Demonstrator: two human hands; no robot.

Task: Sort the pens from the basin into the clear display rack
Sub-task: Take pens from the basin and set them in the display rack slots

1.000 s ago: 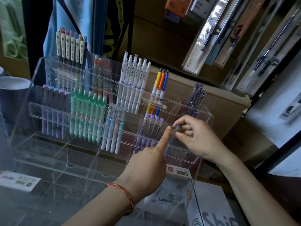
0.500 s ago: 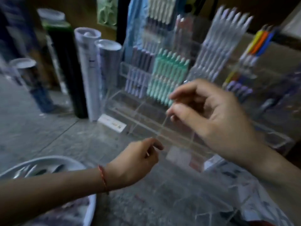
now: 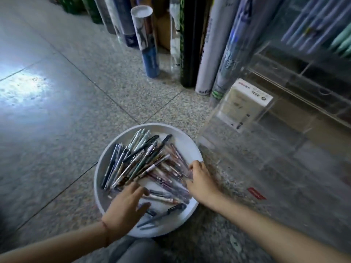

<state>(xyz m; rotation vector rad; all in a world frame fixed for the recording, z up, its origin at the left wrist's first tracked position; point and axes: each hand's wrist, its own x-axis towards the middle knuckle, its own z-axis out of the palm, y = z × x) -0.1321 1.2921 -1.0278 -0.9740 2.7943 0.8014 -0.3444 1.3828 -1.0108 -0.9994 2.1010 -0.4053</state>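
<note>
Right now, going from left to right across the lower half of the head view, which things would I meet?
Light patch → left hand → right hand → rack. The basin lies under both hands, so its place is unclear and I leave it out.

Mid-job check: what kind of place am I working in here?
Probably a stationery shop or its stockroom: a clear display rack, a white basin heaped with loose pens, and printed tubes standing in a row on the tiled floor.
</note>
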